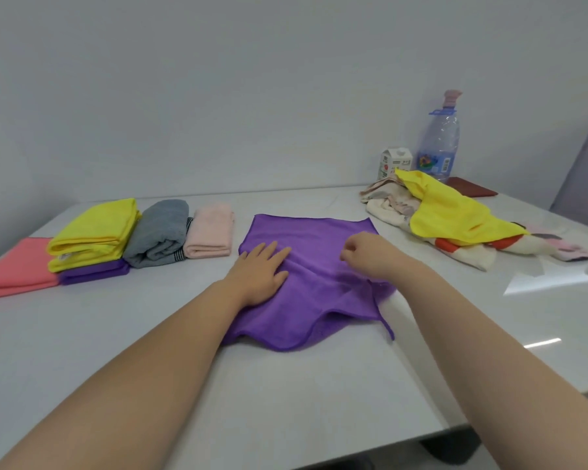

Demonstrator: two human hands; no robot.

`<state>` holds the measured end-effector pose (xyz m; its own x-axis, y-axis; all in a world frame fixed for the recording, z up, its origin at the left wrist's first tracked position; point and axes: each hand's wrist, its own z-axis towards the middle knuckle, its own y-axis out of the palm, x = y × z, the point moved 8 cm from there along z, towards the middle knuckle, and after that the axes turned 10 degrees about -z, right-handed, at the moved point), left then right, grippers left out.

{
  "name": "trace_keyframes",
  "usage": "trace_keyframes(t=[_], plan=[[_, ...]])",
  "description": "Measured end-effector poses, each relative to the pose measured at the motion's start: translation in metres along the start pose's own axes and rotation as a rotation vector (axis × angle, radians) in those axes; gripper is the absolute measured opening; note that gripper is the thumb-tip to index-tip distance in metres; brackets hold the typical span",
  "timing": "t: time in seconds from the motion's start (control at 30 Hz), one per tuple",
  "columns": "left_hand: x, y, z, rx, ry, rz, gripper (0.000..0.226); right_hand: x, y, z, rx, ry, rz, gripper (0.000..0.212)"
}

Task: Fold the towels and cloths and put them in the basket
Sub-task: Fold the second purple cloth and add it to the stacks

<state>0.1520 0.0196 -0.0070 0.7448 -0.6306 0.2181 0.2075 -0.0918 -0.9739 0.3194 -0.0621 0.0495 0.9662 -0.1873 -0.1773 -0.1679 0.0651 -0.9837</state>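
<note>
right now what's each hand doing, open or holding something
left hand: open, pressing flat on the spread purple cloth.
right hand: fingers curled above the same cloth; cannot tell whether it pinches the fabric.

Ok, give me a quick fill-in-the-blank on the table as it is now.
The left hand lies flat on the spread cloth, coloured ____.
The grey towel lies between the folded yellow cloth and a folded ____ one.
The unfolded pile is topped by a ____ cloth.
Missing: purple; pink; yellow.
</note>
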Motion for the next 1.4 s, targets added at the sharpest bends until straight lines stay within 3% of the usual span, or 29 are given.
trace_keyframes(t=[0.07, 0.13, 0.27, 0.33, 0.43, 0.47, 0.67, 0.73, 0.8, 0.9, 1.0, 1.27, 1.4], plan=[[-0.005, 0.007, -0.004, -0.044, -0.02, -0.024, 0.055, -0.004, 0.01, -0.002, -0.025, -0.013, -0.254, 0.025], [-0.008, 0.009, -0.006, -0.048, -0.037, -0.017, 0.055, -0.002, 0.015, -0.009, -0.13, 0.007, -0.332, 0.027], [-0.007, 0.01, -0.005, -0.071, -0.053, 0.013, 0.055, 0.016, 0.024, -0.033, -0.56, 0.164, -0.4, 0.037], [-0.007, 0.01, -0.005, -0.077, -0.063, 0.019, 0.056, 0.024, 0.019, -0.041, -0.661, 0.235, -0.509, 0.036], [-0.009, 0.011, -0.005, -0.086, -0.082, 0.018, 0.058, 0.013, 0.002, -0.026, -0.396, 0.177, -0.657, 0.02], [-0.009, 0.011, -0.006, -0.091, -0.089, 0.018, 0.058, 0.011, 0.002, -0.018, -0.312, 0.17, -0.649, 0.023], [-0.009, 0.009, -0.012, -0.127, -0.144, 0.02, 0.062, 0.038, 0.046, 0.012, -0.407, 0.233, -0.47, 0.066], [-0.007, 0.004, -0.014, -0.116, -0.16, 0.045, 0.065, 0.049, 0.048, 0.024, -0.375, 0.264, -0.437, 0.069], [0.001, -0.009, -0.013, -0.054, -0.146, 0.102, 0.065, 0.054, 0.043, 0.032, -0.318, 0.272, -0.419, 0.061], [0.014, -0.036, -0.004, 0.111, -0.121, 0.186, 0.052, 0.048, 0.022, 0.043, -0.068, 0.265, -0.467, 0.044], [0.012, -0.049, 0.013, 0.183, -0.152, 0.197, 0.044, 0.038, 0.012, 0.059, 0.101, 0.261, -0.46, 0.044], [-0.024, -0.039, 0.085, 0.152, -0.155, 0.147, 0.034, 0.033, 0.017, 0.125, 0.196, 0.124, -0.316, 0.036], [-0.031, -0.048, 0.116, 0.246, -0.111, 0.118, 0.032, 0.029, 0.023, 0.156, 0.168, 0.01, -0.281, 0.037]])
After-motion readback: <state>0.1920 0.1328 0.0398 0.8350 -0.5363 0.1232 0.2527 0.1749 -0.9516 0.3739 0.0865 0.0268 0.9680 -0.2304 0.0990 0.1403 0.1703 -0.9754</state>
